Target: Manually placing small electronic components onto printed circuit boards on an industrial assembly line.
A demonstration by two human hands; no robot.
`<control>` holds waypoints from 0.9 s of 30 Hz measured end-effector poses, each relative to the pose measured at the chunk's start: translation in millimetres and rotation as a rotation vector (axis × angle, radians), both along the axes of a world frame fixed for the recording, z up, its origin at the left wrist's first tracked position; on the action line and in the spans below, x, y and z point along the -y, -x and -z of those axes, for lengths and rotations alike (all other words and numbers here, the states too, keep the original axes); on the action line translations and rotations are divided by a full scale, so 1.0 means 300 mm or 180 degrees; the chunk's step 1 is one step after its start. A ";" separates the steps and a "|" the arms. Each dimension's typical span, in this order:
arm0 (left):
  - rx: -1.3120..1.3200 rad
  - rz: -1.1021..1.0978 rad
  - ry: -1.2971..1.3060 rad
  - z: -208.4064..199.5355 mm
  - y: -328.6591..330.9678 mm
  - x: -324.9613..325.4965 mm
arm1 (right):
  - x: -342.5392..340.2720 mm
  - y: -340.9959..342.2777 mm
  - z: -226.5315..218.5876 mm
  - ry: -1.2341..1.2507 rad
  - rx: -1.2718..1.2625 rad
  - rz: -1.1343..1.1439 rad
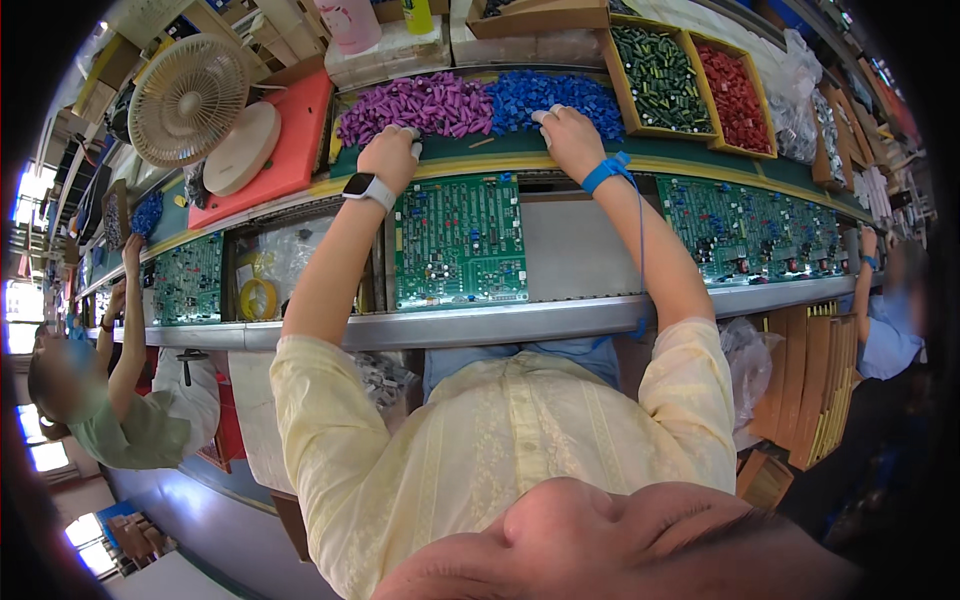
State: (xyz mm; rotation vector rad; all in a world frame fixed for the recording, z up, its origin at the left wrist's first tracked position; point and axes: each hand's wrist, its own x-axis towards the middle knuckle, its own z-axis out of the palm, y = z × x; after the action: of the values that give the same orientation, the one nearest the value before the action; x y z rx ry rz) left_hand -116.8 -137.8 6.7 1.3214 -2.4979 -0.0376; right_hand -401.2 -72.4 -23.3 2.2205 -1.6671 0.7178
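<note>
My left hand (390, 157), with a watch on its wrist, rests at the front edge of a pile of small purple components (440, 103). Its fingers are bent and drawn together, with pale covers on the tips; anything between them is hidden. Beside the purple pile lies a heap of blue components (555, 95). My right hand (572, 140), a blue strap round its wrist, reaches to that heap with fingers curled in, and what they may hold does not show. Below my left hand stands a green circuit board (460, 240) filled with parts, between the rails.
Yellow-edged boxes hold dark green components (655, 80) and red components (735, 100). More boards (750, 230) sit along the line at right, another board (188, 280) at left. A fan (190, 100) stands by a red-orange panel (295, 150). Co-workers sit at both sides.
</note>
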 end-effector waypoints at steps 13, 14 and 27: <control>0.0274 -0.0416 -0.0100 0.035 -0.005 -0.011 | -0.023 0.343 -0.188 0.0334 0.0258 0.1122; 0.0312 -0.0437 -0.0118 0.022 -0.005 -0.030 | -0.019 0.476 -0.180 0.0367 0.0230 0.1375; -0.0690 0.0714 -0.1523 -0.090 -0.180 -0.387 | -0.101 1.083 -0.009 -0.1839 0.0327 0.2937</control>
State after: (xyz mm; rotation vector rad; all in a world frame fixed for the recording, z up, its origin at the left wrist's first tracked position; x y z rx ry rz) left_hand -62.7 -21.7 33.7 1.1080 -2.5190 -0.8274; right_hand -726.0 -42.0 -20.4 1.3561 -2.8621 0.0993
